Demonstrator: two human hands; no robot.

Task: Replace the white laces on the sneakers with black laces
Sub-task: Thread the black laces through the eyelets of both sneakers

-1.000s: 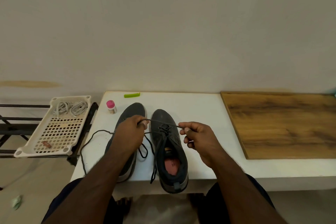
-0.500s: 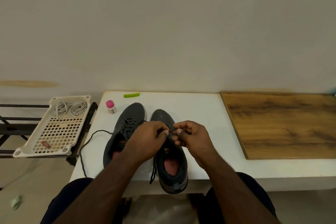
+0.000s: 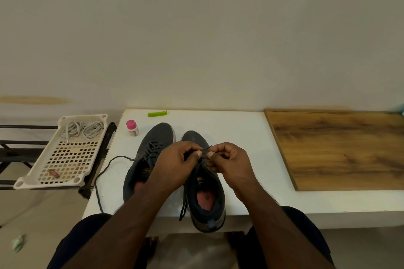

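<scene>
- Black lace is pinched between both hands right over the right-hand sneaker, somewhere around its upper eyelets. Left hand has thumb and forefinger closed on one bit of it, right hand has its fingertips closed on the bit just beside, so the two pinches nearly touch.
- My guess is that's about feeding the tip through an eyelet or snugging up a crossing. Can't tell which, the knuckles hide the holes.
- Lace sits at the fingertips, not in the palms. A short stub pokes up and away from the right thumb, and a loose tail hangs down the inner side of the shoe past the table edge.
- Both sneakers are parked side by side with toes pointing away and heels at the near edge, which makes sense: tongue openings face the person, so both hands can work from above.
- Left-hand sneaker already shows dark lacing up its front, with a long black end curling off across the white tabletop toward the edge.
- White laces are coiled up in the far end of the perforated tray off to the left, well apart from the shoes, so they look done with and out of the way.
</scene>
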